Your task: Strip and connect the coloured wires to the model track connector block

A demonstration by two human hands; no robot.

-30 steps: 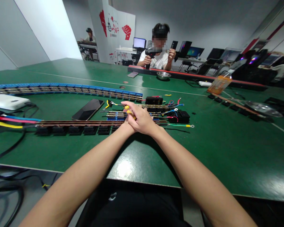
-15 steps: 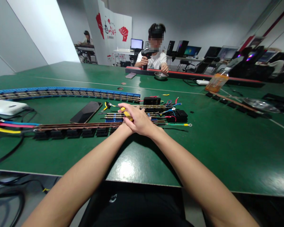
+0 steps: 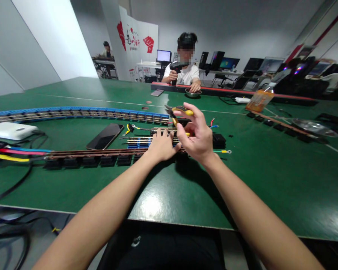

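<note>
My right hand (image 3: pixel 196 135) is raised a little above the green table (image 3: pixel 242 176) and grips yellow-handled pliers (image 3: pixel 179 111), jaws pointing left. My left hand (image 3: pixel 161 145) lies flat, fingers stretched out, on short track pieces with blue bases (image 3: pixel 142 141). In front of it runs a long brown track on black blocks (image 3: pixel 87 154). Black boxes (image 3: pixel 219 140) with red, blue and green wires sit just behind my right hand.
A curved blue track (image 3: pixel 73 112) arcs across the left. A dark phone (image 3: pixel 105 136), a white box (image 3: pixel 9 130) and coloured cables (image 3: pixel 11 153) lie at left. A second pair of yellow pliers (image 3: pixel 129 128) rests near the phone. A person (image 3: pixel 184 63) sits across the table holding a black tool.
My right hand has lifted off my left hand and risen to the right with the yellow pliers. My left hand, uncovered, now lies flat on the track pieces.
</note>
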